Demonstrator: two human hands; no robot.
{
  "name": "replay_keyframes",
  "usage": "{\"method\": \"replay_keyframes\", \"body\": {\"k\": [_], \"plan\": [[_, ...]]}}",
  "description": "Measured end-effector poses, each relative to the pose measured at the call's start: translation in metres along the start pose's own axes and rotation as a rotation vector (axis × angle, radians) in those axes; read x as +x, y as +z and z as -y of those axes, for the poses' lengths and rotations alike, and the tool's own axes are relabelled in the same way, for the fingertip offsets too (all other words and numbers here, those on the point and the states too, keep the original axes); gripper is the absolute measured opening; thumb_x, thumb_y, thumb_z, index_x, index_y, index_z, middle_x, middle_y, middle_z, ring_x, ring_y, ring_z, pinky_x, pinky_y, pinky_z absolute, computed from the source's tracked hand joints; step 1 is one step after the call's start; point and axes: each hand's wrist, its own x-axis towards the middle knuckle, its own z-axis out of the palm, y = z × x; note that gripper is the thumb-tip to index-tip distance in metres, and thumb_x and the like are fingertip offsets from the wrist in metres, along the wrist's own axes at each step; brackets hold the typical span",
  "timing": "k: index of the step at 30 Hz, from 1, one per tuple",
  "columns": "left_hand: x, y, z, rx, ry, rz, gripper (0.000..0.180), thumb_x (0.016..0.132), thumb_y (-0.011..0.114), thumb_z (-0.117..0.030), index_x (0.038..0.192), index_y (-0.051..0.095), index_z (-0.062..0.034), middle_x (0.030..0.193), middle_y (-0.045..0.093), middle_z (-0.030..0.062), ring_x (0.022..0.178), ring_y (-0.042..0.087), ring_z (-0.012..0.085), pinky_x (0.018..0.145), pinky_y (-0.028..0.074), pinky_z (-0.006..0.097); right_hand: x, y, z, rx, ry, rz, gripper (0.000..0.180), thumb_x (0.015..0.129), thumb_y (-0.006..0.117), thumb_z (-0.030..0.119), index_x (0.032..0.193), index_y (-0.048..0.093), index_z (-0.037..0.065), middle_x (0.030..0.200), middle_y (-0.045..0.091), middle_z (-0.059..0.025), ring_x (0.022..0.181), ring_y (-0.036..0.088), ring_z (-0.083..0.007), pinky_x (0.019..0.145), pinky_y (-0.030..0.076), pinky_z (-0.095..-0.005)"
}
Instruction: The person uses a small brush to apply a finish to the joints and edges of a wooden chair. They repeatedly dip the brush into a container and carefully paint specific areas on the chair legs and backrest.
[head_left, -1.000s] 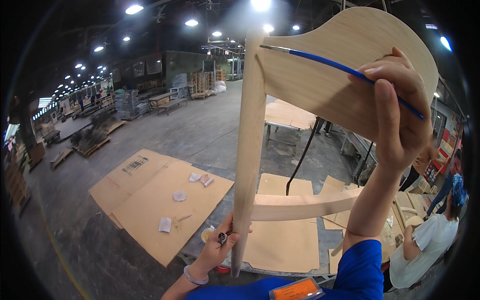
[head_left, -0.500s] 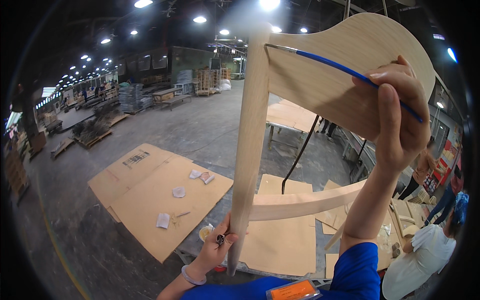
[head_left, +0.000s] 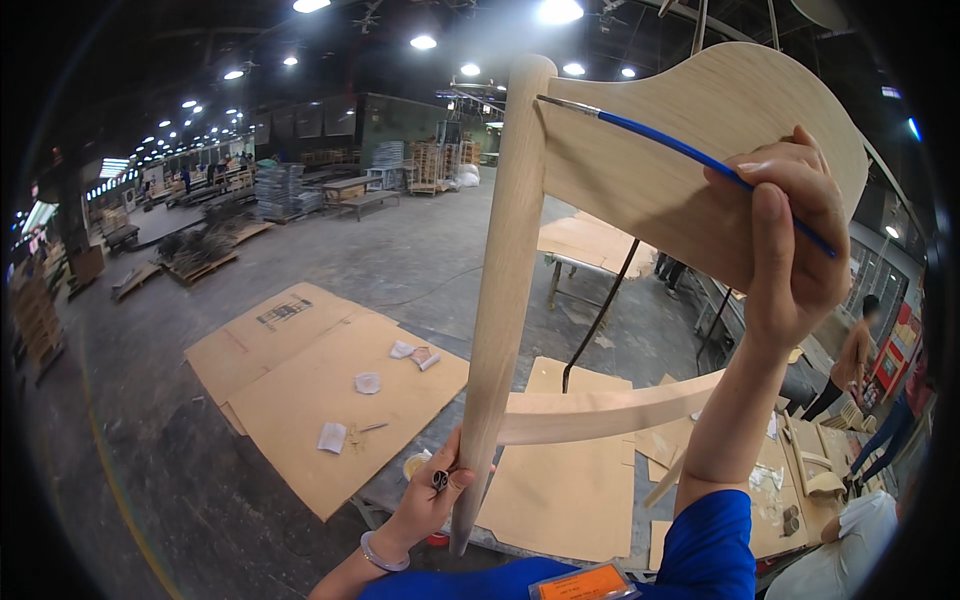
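My right hand point(head_left: 795, 235) pinches a thin paintbrush point(head_left: 690, 150) with a blue handle, held up at the right. The brush tip lies at the seam between an upright wooden post point(head_left: 507, 270) and a wide, curved backrest panel point(head_left: 720, 90) of a pale wooden chair frame. Low on the post, my left hand point(head_left: 435, 490) is closed round its tapered end. A small dark, round-ended item point(head_left: 440, 480) shows at the left fingers; I cannot tell what it is. A curved wooden rail point(head_left: 610, 412) joins the post lower down.
Cardboard sheets point(head_left: 330, 400) cover the bench, with crumpled white scraps point(head_left: 367, 383) on them. A small cup point(head_left: 414, 464) stands behind my left hand. Chair parts point(head_left: 815, 465) lie at the right, near a person in white point(head_left: 850, 555). Stacked pallets point(head_left: 285, 190) stand far off.
The view has shifted slightly, so the scene sits a little lower. The brush tip stays at the seam beside the post. The person in white at the right has bent or moved lower.
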Motion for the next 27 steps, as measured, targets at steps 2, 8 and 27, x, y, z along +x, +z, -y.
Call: {"method": "replay_keyframes", "body": {"k": [2,8,27], "plan": [[-0.001,-0.001,-0.002,-0.003,-0.005,-0.001,0.071,0.108,0.054,-0.037,0.162,0.027,0.0002,0.125,0.065,0.0156,0.109,0.068,0.0227,0.098,0.053,0.038,0.001,0.002,0.000,0.004,0.002,-0.010,0.011,0.098,0.063,0.007,0.101,0.072,0.002,0.090,0.077,-0.0093,0.090,0.069,-0.0194,0.117,0.034,-0.0535],[-0.003,-0.001,-0.007,-0.002,-0.025,-0.005,0.071,0.108,0.055,-0.039,0.161,0.029,0.0003,0.125,0.065,0.0144,0.109,0.068,0.0220,0.098,0.053,0.038,0.004,0.006,0.000,0.016,0.019,-0.033,0.007,0.095,0.069,0.006,0.098,0.074,0.005,0.090,0.078,-0.0047,0.089,0.069,-0.0178,0.114,0.034,-0.0524],[-0.009,-0.016,-0.006,-0.017,-0.021,0.003,0.068,0.108,0.056,-0.029,0.162,0.026,0.0001,0.135,0.063,0.0147,0.114,0.067,0.0211,0.101,0.050,0.036,0.007,0.018,0.006,0.002,0.017,-0.009,0.007,0.095,0.068,0.007,0.097,0.074,0.005,0.091,0.077,-0.0051,0.089,0.070,-0.0198,0.115,0.034,-0.0534]]}}
